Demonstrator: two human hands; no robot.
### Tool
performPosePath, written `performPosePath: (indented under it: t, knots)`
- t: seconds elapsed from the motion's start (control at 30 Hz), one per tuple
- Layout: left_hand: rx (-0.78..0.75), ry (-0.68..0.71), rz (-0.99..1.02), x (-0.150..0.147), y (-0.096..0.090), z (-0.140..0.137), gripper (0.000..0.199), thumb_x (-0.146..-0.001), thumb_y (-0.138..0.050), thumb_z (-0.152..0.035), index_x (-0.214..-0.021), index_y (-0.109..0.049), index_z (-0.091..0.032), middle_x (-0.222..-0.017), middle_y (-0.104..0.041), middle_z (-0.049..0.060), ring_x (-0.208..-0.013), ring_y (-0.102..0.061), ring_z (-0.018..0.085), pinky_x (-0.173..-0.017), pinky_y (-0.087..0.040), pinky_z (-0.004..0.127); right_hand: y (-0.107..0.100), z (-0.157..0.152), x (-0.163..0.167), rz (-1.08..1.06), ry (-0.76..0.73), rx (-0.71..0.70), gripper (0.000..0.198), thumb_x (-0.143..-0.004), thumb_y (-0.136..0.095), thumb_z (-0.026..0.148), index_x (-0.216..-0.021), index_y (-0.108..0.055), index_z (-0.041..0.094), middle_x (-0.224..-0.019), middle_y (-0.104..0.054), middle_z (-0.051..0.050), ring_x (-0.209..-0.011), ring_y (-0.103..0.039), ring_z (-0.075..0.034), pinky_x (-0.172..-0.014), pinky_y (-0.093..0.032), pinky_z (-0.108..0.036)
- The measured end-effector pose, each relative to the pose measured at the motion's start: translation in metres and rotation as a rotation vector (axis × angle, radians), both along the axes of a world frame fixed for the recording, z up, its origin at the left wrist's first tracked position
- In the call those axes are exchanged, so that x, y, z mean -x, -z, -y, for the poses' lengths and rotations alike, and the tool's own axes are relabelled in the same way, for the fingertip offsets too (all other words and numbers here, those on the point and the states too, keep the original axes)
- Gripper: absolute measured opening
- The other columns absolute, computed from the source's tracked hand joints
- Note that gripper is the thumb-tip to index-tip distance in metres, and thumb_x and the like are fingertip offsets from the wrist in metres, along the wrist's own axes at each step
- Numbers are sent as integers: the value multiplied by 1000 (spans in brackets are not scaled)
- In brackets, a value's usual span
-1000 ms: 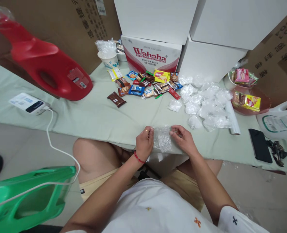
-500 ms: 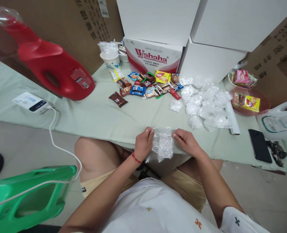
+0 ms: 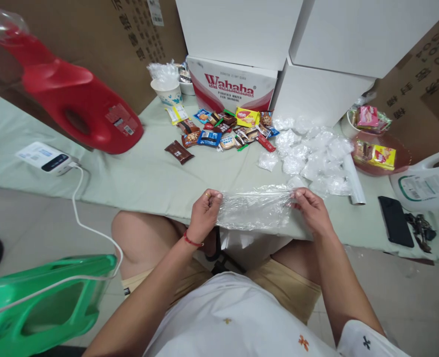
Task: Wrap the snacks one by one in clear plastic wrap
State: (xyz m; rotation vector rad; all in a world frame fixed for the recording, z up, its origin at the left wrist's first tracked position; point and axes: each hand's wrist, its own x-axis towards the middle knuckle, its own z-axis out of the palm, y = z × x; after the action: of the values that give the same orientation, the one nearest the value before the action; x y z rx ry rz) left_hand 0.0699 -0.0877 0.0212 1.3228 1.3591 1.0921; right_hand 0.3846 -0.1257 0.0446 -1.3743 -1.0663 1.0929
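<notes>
A clear plastic food cover is stretched sideways over the table's front edge. It is thin and wrinkled, with a gathered upper edge. My left hand pinches its left end between thumb and fingers. At the opposite end my right hand is closed on the upper corner. Beyond my right hand lies a heap of crumpled clear covers. Several wrapped snacks are spread farther back, left of the heap; one brown packet lies a little apart.
A red jug and a white device with a cable are on the left. Paper cup and white boxes stand behind. On the right are a film roll, reddish bowl, white jug, phone and keys.
My hands have moved apart, left hand to the left and right hand to the right. The bunched plastic between them has opened into a wide sheet.
</notes>
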Motion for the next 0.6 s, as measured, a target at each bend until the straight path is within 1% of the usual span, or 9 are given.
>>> performPosePath:
  t: [0.07,0.13,0.2,0.3,0.37,0.47,0.53,0.6]
  knots:
    - [65,32,130,1,-2,-1,32,-90,-67,-53,-90,-59,-22,-64,-46,-7,-51,-35,9,-50,-31,24,2,-4,3,-90,64,50,40,-83,-75,62,-79,-62,24,-79,-62,0,-68,-55,-15,-61,-50,-29]
    - [124,37,264,3,-4,-3,38,-83,-74,-55,-92,-58,-22,-65,-48,-8,-48,-36,8,-47,-31,23,5,-8,5,-46,109,90,43,-83,-73,64,-77,-59,23,-66,-58,3,-53,-47,-12,-49,-41,-26]
    - [155,12,380,7,-6,-6,43,-75,-83,-51,-94,-57,-21,-71,-51,-7,-50,-43,7,-49,-37,21,9,-11,5,109,135,92,43,-86,-69,63,-76,-58,22,-57,-54,4,-46,-41,-11,-46,-34,-25]
    - [190,-11,469,12,-7,-8,50,-64,-91,-36,-99,-58,-21,-88,-57,-4,-67,-56,7,-65,-49,21,17,-12,0,374,156,64,41,-91,-62,58,-75,-60,21,-56,-54,4,-50,-47,-12,-54,-38,-26]
    - [207,0,469,16,-7,-8,54,-59,-92,-27,-101,-59,-20,-99,-58,-2,-76,-59,7,-75,-51,22,22,-11,-5,443,185,55,39,-91,-60,57,-79,-63,20,-57,-56,4,-52,-48,-13,-57,-40,-27]
    - [222,34,427,24,-5,-7,55,-56,-90,-23,-101,-59,-20,-100,-59,-1,-81,-60,8,-80,-50,23,25,-8,-15,422,234,64,37,-90,-61,56,-85,-66,19,-59,-57,4,-51,-47,-13,-56,-38,-27]
    - [221,32,371,28,-4,-7,55,-54,-90,-26,-99,-58,-20,-96,-59,-1,-79,-59,9,-77,-49,23,24,-6,-21,417,255,73,36,-89,-62,55,-83,-65,19,-58,-55,4,-51,-46,-12,-55,-37,-27]
    - [223,-14,270,30,-2,-6,51,-59,-88,-37,-96,-58,-20,-90,-60,-2,-70,-57,9,-67,-45,23,22,-4,-26,422,262,84,36,-89,-62,54,-80,-63,19,-56,-54,5,-51,-45,-12,-55,-36,-26]
